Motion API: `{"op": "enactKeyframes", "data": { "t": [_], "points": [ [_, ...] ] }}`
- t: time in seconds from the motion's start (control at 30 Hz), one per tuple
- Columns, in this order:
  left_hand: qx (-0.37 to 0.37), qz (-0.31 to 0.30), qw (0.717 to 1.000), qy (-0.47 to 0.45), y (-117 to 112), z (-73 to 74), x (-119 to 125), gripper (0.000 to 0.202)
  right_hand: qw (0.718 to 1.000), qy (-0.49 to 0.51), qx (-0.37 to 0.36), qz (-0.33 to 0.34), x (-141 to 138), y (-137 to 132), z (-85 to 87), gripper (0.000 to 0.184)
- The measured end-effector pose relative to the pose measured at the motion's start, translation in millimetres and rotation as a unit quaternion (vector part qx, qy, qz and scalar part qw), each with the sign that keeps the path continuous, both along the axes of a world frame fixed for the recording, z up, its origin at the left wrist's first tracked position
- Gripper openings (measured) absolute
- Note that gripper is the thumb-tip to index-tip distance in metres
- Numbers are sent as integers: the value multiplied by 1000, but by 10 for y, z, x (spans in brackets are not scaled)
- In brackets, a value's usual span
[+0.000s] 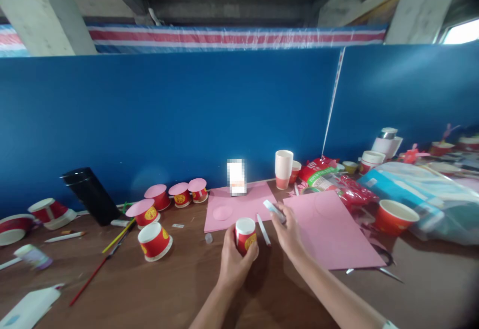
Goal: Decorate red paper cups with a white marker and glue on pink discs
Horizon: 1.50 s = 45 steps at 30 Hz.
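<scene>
My left hand [234,259] is closed around a small red paper cup [245,235] with a white rim and a yellow emblem, held upright just above the brown table [179,289]. My right hand [286,231] is closed on a pale grey stick-shaped thing, perhaps a glue stick [274,210], just right of the cup. A white strip [263,229] lies on the table between the two hands. Two pink paper sheets [329,229] lie behind and to the right of my hands; the left sheet [239,206] has a round cutout mark.
Several red cups capped with pink discs [160,196] stand at left, one more cup [154,241] nearer. A black box [90,195] leans on the blue partition. Stacked pink cups [283,169], red snack bags [325,176], a red bowl [394,216], plastic bags and scissors [381,264] crowd the right.
</scene>
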<state>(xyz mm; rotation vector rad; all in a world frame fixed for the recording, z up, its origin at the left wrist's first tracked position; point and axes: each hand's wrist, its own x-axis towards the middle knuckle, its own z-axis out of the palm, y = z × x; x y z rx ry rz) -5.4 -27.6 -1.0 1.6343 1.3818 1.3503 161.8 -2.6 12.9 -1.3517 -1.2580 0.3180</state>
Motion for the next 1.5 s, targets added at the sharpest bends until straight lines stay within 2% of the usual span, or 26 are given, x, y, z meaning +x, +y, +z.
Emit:
{"op": "enactKeyframes", "data": {
  "t": [0.13, 0.2, 0.33, 0.5, 0.63, 0.83, 1.03, 1.2, 1.5],
  "points": [
    [6, -27, 1000, 11, -2, -19, 3, 54, 992, -99, -21, -70, 184, 214, 207, 34],
    [5, -29, 999, 13, 4, -42, -1, 55, 971, -197, -86, -102, 286, 354, 312, 35],
    [14, -26, 999, 21, 23, -106, -20, 57, 948, -265, -149, -95, 396, 615, 439, 26],
    [11, -40, 999, 15, 24, -129, -35, 58, 909, -340, -227, -86, 355, 821, 408, 17],
    [9, -45, 999, 11, 18, -117, -30, 54, 881, -372, -276, -93, 279, 935, 336, 19],
    [16, -40, 999, 19, 1, -74, -10, 47, 856, -415, -299, -81, 188, 1020, 251, 23],
    [-16, -34, 999, 36, -20, -57, -2, 50, 841, -444, -302, -66, 193, 1055, 190, 23],
    [-33, -35, 996, 71, -26, -68, -7, 53, 838, -454, -297, -56, 233, 1040, 209, 23],
    [-38, -30, 996, 70, -18, -79, -2, 49, 861, -429, -266, -63, 279, 1024, 225, 20]
  ]
}}
